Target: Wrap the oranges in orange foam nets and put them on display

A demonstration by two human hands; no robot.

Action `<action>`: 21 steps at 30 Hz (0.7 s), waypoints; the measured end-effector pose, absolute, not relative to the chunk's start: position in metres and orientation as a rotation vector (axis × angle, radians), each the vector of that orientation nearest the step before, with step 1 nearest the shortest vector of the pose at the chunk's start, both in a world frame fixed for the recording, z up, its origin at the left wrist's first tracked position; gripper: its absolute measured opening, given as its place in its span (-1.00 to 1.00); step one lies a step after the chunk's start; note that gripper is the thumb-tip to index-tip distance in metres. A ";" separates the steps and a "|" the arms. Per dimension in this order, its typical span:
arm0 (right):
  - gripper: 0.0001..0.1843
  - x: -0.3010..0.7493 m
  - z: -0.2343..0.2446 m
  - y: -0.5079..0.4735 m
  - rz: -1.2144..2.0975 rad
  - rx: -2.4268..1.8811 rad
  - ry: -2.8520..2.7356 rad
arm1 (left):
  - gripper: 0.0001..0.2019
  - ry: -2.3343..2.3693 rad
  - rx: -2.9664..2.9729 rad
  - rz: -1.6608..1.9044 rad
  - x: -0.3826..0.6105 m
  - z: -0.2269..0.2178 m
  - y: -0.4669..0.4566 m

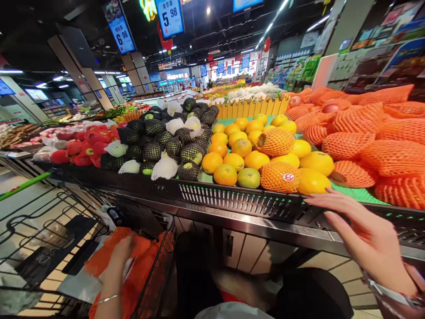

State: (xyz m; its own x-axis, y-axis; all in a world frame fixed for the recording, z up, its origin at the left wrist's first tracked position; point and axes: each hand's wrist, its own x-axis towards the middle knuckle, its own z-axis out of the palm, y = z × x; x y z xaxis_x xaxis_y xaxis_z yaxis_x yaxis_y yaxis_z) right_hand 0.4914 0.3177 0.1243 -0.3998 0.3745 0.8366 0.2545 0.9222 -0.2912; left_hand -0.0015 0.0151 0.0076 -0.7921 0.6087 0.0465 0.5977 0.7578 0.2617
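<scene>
My left hand (121, 253) is down in the black wire shopping cart (49, 230), pressed on orange net-wrapped fruit (139, 261) lying in it; its fingers are mostly hidden in the netting. My right hand (361, 230) reaches out over the front edge of the fruit stand (232, 199), fingers stretched and apart, fingertips close to a yellow citrus fruit (312, 181). Beside that fruit lie oranges (232, 155), some in orange foam nets (279, 177).
Dark net-wrapped fruit (166, 141) and white foam sleeves fill the stand's middle, red fruit (83, 146) the left. Large orange-netted fruit (381, 141) pile up at right. Price signs (169, 17) hang overhead. More produce stands reach back into the store.
</scene>
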 end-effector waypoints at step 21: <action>-0.80 0.409 0.023 0.260 1.131 -0.423 -1.692 | -0.59 1.369 1.566 1.704 0.213 0.037 0.177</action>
